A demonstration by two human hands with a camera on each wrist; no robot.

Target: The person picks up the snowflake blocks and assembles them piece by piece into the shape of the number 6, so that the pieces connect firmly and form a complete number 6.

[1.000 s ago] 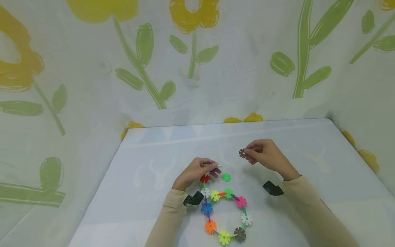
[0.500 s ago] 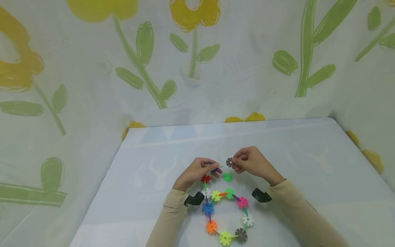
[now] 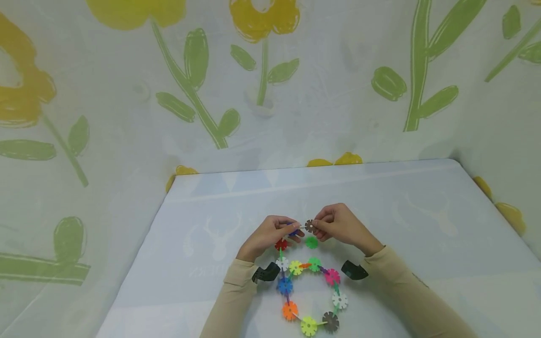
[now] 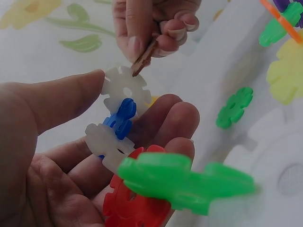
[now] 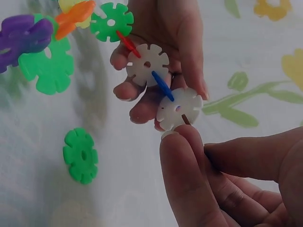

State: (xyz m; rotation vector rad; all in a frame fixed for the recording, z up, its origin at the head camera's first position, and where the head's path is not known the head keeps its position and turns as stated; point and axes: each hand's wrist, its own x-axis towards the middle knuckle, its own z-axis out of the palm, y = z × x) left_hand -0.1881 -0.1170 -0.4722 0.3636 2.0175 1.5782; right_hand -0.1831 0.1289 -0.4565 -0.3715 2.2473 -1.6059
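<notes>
My left hand [image 3: 270, 234] pinches the end of a chain of notched plastic snowflake discs, its thumb tip on a white disc [image 4: 124, 84] and fingers behind. A blue disc [image 4: 124, 117], another white one, a red disc [image 4: 137, 198] and a green one follow down the chain. Between thumb and fingertips my right hand [image 3: 341, 225] holds a brown snowflake disc [image 4: 145, 58]. In both wrist views the brown disc's edge is right at the white disc's notched rim, the two roughly crosswise. My right fingers hide most of it in the right wrist view.
The chain runs down to a ring of linked snowflake discs on the table, including an orange disc [image 3: 289, 311], a pink disc [image 3: 332, 277] and a dark brown disc [image 3: 331, 322]. A loose green disc [image 3: 312, 242] lies just below the hands. Flower-printed cloth [image 3: 329, 103] hangs behind.
My right hand has come left and slightly down, bringing the brown disc up against the white disc at the chain's end. My left hand has stayed almost still.
</notes>
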